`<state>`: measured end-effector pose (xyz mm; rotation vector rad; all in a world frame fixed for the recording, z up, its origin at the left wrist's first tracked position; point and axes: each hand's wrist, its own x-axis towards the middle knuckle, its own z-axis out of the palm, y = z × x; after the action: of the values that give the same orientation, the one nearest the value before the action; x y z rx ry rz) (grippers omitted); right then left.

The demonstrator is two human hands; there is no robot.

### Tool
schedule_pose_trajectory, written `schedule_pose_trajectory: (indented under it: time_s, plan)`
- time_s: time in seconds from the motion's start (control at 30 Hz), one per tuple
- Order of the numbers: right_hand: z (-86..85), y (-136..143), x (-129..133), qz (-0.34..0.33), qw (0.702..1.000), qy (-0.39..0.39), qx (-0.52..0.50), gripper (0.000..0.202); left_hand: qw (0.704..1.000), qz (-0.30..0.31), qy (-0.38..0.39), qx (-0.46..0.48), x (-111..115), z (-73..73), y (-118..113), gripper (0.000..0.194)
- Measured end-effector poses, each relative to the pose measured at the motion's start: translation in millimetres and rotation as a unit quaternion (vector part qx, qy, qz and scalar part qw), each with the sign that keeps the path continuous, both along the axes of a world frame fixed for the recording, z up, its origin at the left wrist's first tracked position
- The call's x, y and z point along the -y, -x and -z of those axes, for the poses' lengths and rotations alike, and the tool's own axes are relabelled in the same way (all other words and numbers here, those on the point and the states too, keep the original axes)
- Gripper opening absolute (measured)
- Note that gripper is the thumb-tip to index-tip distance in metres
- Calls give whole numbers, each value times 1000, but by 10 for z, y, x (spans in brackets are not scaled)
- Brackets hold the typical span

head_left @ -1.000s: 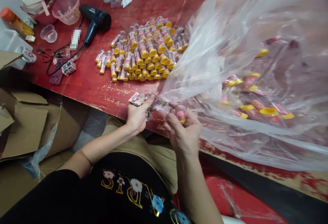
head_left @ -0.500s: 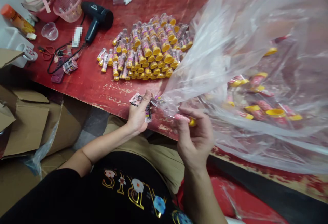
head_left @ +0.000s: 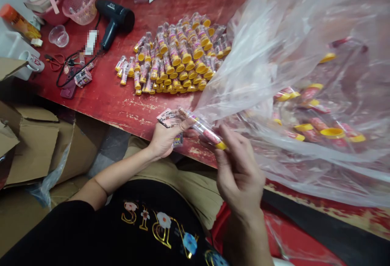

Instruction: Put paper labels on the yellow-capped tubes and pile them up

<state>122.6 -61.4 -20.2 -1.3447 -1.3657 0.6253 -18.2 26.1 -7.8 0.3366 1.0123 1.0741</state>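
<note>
My left hand (head_left: 166, 136) is closed round a bunch of printed sleeves (head_left: 169, 119), its thumb pressed against the upper end of a clear tube (head_left: 206, 131) with pink contents and a yellow cap. The fingers of my right hand (head_left: 239, 164) are round the capped lower end of this tube. Beyond my hands, a pile of similar yellow-capped tubes (head_left: 173, 61) lies on the red table (head_left: 122, 105). To the right, more such tubes show through a large clear plastic bag (head_left: 237, 83).
At the back left are a black hair dryer (head_left: 114, 20), a pink basket (head_left: 79, 4), red-handled scissors (head_left: 55, 62), a white mug (head_left: 32, 61) and a small clear cup (head_left: 59, 36). Cardboard boxes (head_left: 36, 144) stand at the lower left, beside the table edge.
My left thumb has moved right onto the tube's upper end. My right hand has shifted slightly right and down, and more of the tube shows between my hands.
</note>
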Motion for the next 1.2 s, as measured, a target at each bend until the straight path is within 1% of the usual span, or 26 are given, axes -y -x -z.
schedule_pose_trajectory:
  time_s: [0.1, 0.2, 0.3, 0.43, 0.53, 0.63, 0.7, 0.83, 0.97, 1.07, 1.1, 1.13, 1.2]
  plan:
    - [65, 12, -3, 26, 998, -44, -37, 47, 1000, 27, 0, 0, 13, -9, 18, 66]
    - [91, 62, -43, 28, 997, -28, -68, 42, 999, 43, -28, -12, 28, 7, 36, 71]
    - [57, 105, -96, 30, 996, -12, -82, 39, 995, 68, -55, -37, 53, 2, 63, 79]
    - [-3, 151, -147, 77, 995, -31, -60, 26, 991, 102, -72, -41, 94, -71, 102, 78]
    - [-12, 182, -151, 111, 990, -59, -57, 26, 993, 95, -69, -27, 112, -135, 118, 76]
    - [-2, 199, -148, 130, 989, -67, -35, 23, 994, 90, -55, -22, 114, -159, 124, 78]
    - [1, 199, -159, 133, 988, -71, -20, 21, 993, 100, -56, -29, 105, -145, 127, 81]
    - [-7, 180, -217, 115, 989, -91, 4, 29, 990, 113, -77, -29, 66, -79, 124, 86]
    - [19, 174, -263, 101, 989, -100, 26, 30, 992, 97, -86, 5, 14, -19, 126, 96]
    - [69, 188, -344, 96, 989, -108, 23, 30, 994, 88, -68, 12, -41, 23, 140, 104]
    - [87, 191, -413, 97, 990, -103, 17, 28, 995, 79, -56, 17, -65, 37, 147, 102]
    - [105, 190, -517, 101, 990, -94, 10, 26, 997, 64, -40, 26, -93, 53, 155, 95]
    - [137, 179, -845, 116, 990, -85, 5, 21, 998, 20, 2, 54, -149, 81, 178, 72]
